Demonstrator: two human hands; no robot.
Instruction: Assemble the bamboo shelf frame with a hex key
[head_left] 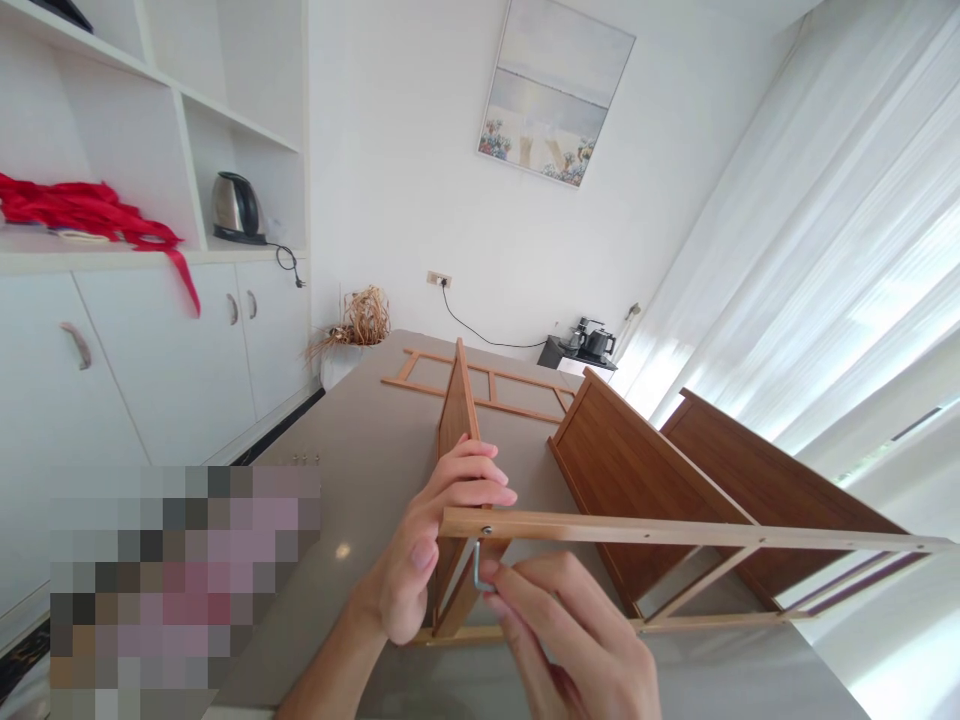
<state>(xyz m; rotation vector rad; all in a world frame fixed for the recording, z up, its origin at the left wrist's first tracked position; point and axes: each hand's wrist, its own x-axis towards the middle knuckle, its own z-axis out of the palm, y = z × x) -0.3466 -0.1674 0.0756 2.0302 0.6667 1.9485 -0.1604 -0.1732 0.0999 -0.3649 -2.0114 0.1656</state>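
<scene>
My right hand (577,635) pinches a bent metal hex key (478,568) between thumb and fingers. The key's upper end is just below a bolt (487,530) in the near rail of a wooden side frame (585,527). My left hand (442,520) is wrapped round the end of an upright wooden shelf board (456,410), close to the frame's left corner, and steadies it. Two more brown shelf boards, a middle one (637,450) and a right one (772,470), stand on edge and meet the same frame. Whether the key touches the bolt I cannot tell.
A second ladder-like wooden frame (517,408) lies flat at the far end of the grey table (352,430). A few small pieces of hardware (306,460) sit near its left edge. White cabinets (172,340) are at the left, curtains (750,230) at the right.
</scene>
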